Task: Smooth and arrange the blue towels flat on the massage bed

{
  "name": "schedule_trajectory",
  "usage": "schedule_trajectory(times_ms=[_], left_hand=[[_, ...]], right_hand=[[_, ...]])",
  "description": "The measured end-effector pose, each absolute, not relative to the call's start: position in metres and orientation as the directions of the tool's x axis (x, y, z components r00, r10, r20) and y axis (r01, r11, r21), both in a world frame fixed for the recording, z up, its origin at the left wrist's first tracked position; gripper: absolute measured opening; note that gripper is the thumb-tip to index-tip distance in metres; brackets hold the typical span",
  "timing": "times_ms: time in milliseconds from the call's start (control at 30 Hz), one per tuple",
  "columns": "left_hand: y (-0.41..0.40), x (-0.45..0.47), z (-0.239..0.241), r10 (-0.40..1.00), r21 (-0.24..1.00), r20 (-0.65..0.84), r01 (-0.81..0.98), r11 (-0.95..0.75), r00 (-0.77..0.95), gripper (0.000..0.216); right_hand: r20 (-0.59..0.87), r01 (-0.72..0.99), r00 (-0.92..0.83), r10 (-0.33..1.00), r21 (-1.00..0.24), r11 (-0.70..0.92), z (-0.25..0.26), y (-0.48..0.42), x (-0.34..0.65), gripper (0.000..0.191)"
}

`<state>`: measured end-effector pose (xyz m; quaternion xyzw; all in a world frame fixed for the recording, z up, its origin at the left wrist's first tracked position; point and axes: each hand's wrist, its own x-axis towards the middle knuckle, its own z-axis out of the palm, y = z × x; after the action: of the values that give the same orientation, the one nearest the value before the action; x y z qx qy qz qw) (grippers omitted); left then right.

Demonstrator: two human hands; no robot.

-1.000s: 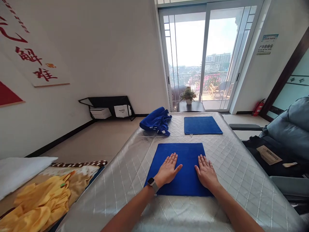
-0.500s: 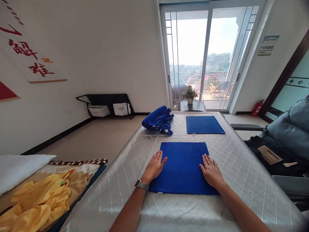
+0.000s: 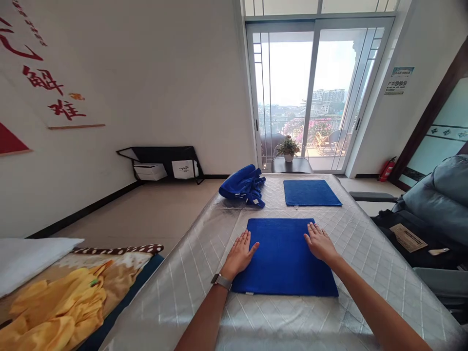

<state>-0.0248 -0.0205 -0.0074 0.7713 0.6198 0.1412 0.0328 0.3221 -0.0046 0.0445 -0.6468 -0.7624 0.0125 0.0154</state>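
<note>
A blue towel [image 3: 283, 261] lies flat on the quilted silver table cover [image 3: 190, 292], a small white tag at its near edge. My left hand [image 3: 239, 253] rests open on its left edge, fingers stretched forward and thumb apart; a watch is on that wrist. On the right edge, toward the far corner, my right hand [image 3: 320, 242] lies flat and open. Beyond the first towel, a second blue towel [image 3: 312, 193] is spread flat. A crumpled pile of blue towels [image 3: 243, 186] with white tags sits at the far left of the table.
On the left is a bed with a yellow cloth [image 3: 62, 307] and a white pillow [image 3: 36, 263]. A grey armchair [image 3: 438, 200] stands on the right, with dark cloth and a brown card on it. Behind the table are a potted plant [image 3: 288, 147] and sliding glass doors.
My right hand has slid forward along the towel's right edge toward the far corner. My left hand stays on the left edge. The view has shifted slightly.
</note>
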Motion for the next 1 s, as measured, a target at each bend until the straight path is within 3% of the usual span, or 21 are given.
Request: schedule_trajectory(times_ms=[167,467,700,800,900,1000], left_hand=[[-0.021,-0.026,-0.009,0.959,0.216,0.196,0.945,-0.245,0.204,0.080],[-0.020,-0.025,-0.010,0.957,0.168,0.203,0.956,-0.242,0.206,0.077],[-0.034,-0.004,0.022,0.972,0.102,0.143,0.974,-0.203,0.187,0.087],[-0.051,0.038,0.042,0.912,0.066,0.210,0.926,-0.372,0.351,0.080],[-0.058,0.099,0.056,0.753,0.056,0.246,0.766,-0.640,0.611,0.073],[-0.041,0.156,0.061,0.674,0.103,0.294,0.678,-0.728,0.678,0.068]], right_hand=[[-0.001,0.989,-0.100,0.995,-0.108,0.099,0.026,0.012,0.320,0.068],[-0.012,0.979,-0.126,0.992,-0.166,0.122,0.019,0.015,0.329,0.069],[-0.022,0.974,-0.104,0.994,-0.206,0.098,0.019,0.015,0.329,0.069],[-0.007,0.972,-0.107,0.994,-0.211,0.103,0.019,0.015,0.328,0.069],[0.017,0.973,-0.109,0.994,-0.201,0.110,0.018,0.014,0.328,0.068],[0.030,0.977,-0.141,0.990,-0.157,0.144,0.016,0.012,0.331,0.065]])
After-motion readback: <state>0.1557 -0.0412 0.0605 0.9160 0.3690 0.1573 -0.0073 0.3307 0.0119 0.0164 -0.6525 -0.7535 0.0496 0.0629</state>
